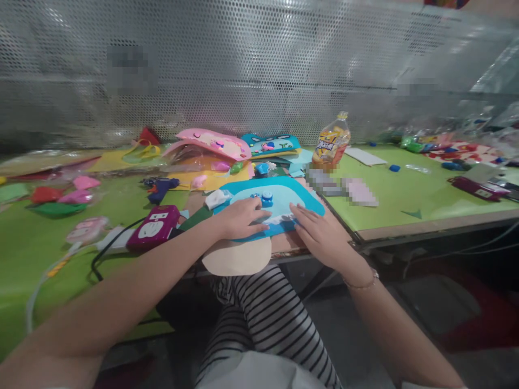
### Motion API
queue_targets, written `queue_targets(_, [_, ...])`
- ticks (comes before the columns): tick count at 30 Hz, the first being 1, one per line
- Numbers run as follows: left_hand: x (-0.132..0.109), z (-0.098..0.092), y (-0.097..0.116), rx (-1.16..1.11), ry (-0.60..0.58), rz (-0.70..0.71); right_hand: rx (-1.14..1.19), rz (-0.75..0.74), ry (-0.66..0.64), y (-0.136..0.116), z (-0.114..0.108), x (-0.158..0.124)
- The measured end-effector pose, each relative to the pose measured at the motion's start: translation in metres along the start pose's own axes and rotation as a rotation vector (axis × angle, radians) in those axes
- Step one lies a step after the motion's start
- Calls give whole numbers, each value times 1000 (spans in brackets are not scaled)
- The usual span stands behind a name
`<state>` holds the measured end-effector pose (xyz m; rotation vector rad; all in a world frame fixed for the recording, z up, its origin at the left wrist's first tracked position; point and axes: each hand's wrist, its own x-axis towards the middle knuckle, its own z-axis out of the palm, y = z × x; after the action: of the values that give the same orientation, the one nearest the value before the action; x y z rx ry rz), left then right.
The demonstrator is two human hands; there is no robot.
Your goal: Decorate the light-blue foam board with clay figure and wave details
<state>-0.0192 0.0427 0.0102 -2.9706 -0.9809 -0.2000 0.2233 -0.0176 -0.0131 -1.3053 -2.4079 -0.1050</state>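
In front of me lies a blue craft sheet (310, 202) with a lighter blue middle. Small dark blue clay-like pieces (266, 199) sit on that middle, and a rough white strip (279, 219) runs across its lower part. My left hand (243, 217) rests on the sheet's left side, fingers apart, near the blue pieces. At the right side, my right hand (318, 233) lies with outstretched fingers, its tips by the end of the white strip. A cream rounded sheet (239, 258) sticks out over the table edge below the blue one.
Decorated pink (211, 143) and teal (273, 145) craft pieces stand behind, beside a plastic drink bottle (331, 141). A purple box (156, 229) with cables lies left. Colourful clay packets (77, 194) are farther left. A metal mesh panel (259, 65) closes off the back.
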Motion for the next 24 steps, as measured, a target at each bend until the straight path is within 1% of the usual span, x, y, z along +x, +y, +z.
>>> queue_targets(3, [3, 7, 3, -29, 38, 81, -54, -40, -82, -9, 1, 1])
queue_targets(6, [3, 14, 5, -96, 11, 112, -133, -29, -120, -14, 1, 1])
queue_targets(9, [2, 18, 4, -151, -51, 89, -186, -2, -116, -17, 2, 1])
queue_targets(12, [1, 18, 3, -161, -107, 49, -214, 14, -107, -18, 2, 1])
queue_targets(19, [1, 12, 7, -128, -157, 29, -240, 14, -114, -14, -5, 0])
queue_targets(24, [1, 12, 7, -111, -158, 26, -274, 11, -92, -9, -7, -2])
